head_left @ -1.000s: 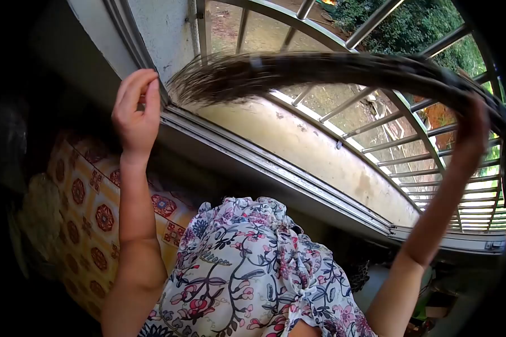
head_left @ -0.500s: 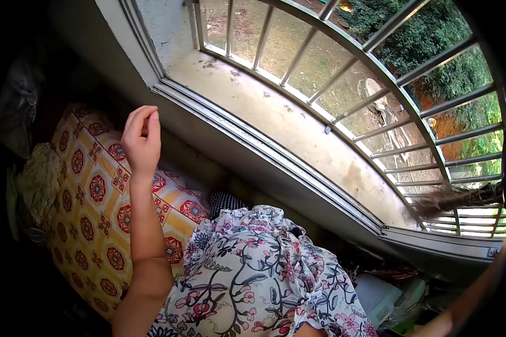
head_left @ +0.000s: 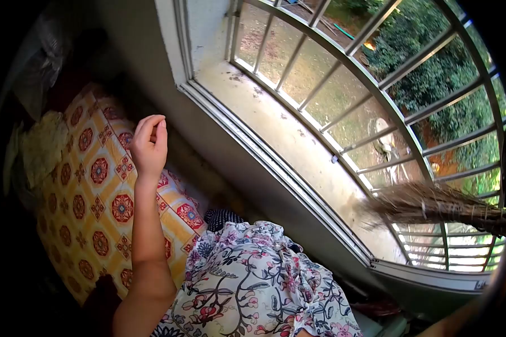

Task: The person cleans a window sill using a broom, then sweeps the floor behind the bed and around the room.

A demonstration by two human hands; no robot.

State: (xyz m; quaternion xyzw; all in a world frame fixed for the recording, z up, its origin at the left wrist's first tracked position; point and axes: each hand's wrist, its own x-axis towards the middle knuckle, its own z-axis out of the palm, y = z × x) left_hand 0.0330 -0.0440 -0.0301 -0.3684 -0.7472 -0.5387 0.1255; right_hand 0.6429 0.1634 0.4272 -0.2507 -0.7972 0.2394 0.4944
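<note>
A brown bristle broom (head_left: 433, 206) reaches in from the right edge, its blurred tip over the right part of the pale window ledge (head_left: 298, 135). Its bound end runs out of view at the right. My right hand is outside the frame; only a bit of forearm shows at the lower right. My left hand (head_left: 149, 147) is raised beside the wall under the window, fingers curled together with the thumb against them. Nothing can be made out between those fingers. Small dark specks lie on the ledge near its far left corner.
Curved metal window bars (head_left: 371, 67) enclose the ledge. A sliding-window track (head_left: 275, 174) runs along its near edge. A yellow and red patterned cloth (head_left: 98, 196) covers a surface at the left, with a pale crumpled cloth (head_left: 45, 146) and clear plastic (head_left: 42, 62) beyond.
The broom swept right from over the ledge's left part, nearly left view, and now extends further in again. My right hand has gone out of view. The camera view has shifted; my left hand stays curled.
</note>
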